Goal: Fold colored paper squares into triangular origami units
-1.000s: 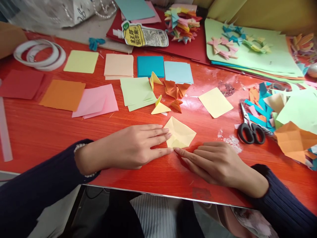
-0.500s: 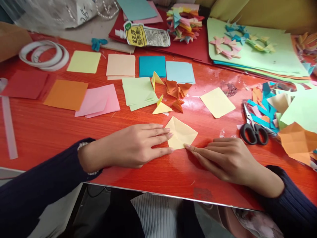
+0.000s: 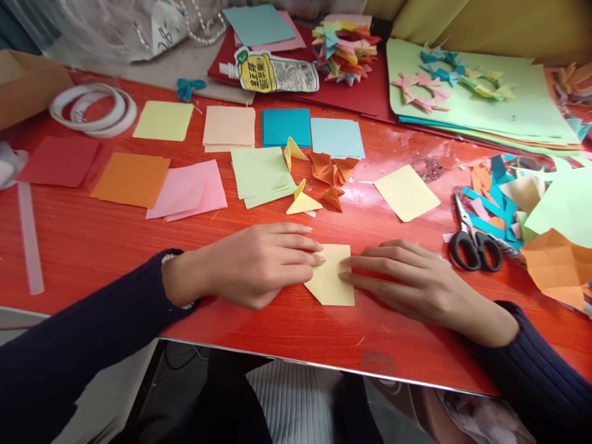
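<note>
A grey ribbed garment shows below the near edge of the red table. Just beyond that edge, a folded pale yellow paper lies flat on the tabletop between two hands. The left hand reaches in from its side, fingers stretched out and slightly apart, their tips resting on the paper's left part without closing round it. The right hand touches the opposite side with two fingertips; its thumb is hidden, so I cannot tell whether it pinches the edge. To the right lie black-handled scissors, near a creased orange sheet. Farther back, an unfolded pale yellow square lies apart, while yellow folded pieces and orange folded pieces sit beside a light green stack. Pink sheets, an orange stack and a red stack extend leftward. Behind them come a peach stack, a blue stack and a light blue stack. Farthest off, a yellow-and-white pouch lies near a multicoloured paper ring pile.
</note>
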Tool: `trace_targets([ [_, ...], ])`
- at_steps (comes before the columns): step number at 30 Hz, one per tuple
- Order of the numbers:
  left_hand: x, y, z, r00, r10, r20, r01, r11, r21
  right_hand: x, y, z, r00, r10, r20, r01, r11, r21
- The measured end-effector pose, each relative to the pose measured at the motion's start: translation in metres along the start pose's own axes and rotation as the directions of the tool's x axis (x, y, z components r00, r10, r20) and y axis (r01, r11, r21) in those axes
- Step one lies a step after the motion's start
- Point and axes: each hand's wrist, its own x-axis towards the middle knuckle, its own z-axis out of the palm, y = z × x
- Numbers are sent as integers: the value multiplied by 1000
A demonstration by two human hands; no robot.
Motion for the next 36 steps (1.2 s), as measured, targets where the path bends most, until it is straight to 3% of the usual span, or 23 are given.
trace_targets([
  [10,1,1,1,998,-1,60,-8,988,157,9,-9,5,997,-48,-56,50,998,36],
  [18,3,5,0,1000,6,23,-9,988,153,8,-15,1,988,-155,-21,150,976,-159],
  [25,1,3,-3,997,0,80,-6,997,74,2,-3,-10,1000,19,17,-19,1000,4],
  [29,0,2,-3,996,-26,83,22,999,46,2,-1,-9,997,-22,69,23,1000,-17],
  [36,-1,2,-3,997,-32,75,30,999,29,5,-2,-1,1000,-13,8,13,998,-62],
])
